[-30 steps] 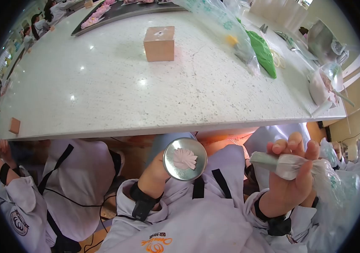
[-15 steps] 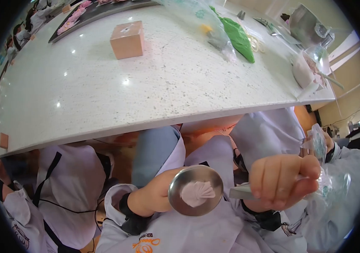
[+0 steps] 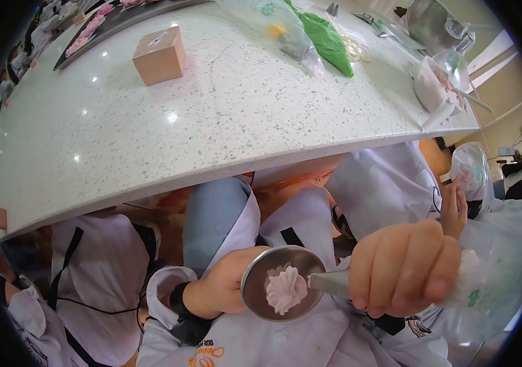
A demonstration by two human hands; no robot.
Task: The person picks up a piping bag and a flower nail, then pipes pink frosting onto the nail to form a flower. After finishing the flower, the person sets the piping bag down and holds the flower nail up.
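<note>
My left hand (image 3: 227,284) is mostly behind a round metal flower nail (image 3: 255,293); its fingers are closed and largely hidden. A ruffled pale pink cream flower (image 3: 287,290) sits on the nail's plate, right of its centre. My right hand (image 3: 405,269) is wrapped round a clear piping bag (image 3: 490,278) with green print, whose filled end bulges out to the right. The bag's metal piping tip (image 3: 332,284) points left, and its end lies over the plate's right edge, at or very close to the flower.
On the white speckled table (image 3: 212,116) stand a pinkish block (image 3: 160,56), a dark tray (image 3: 132,18) of pink flowers, a green piping bag (image 3: 325,46), a white bowl (image 3: 435,88) and a metal pitcher (image 3: 435,27). People in white coats sit close on both sides.
My right hand has turned and the piping tip has moved left onto the cream. The cream flower looks fuller and is turned differently on the nail. The view has shifted slightly.
</note>
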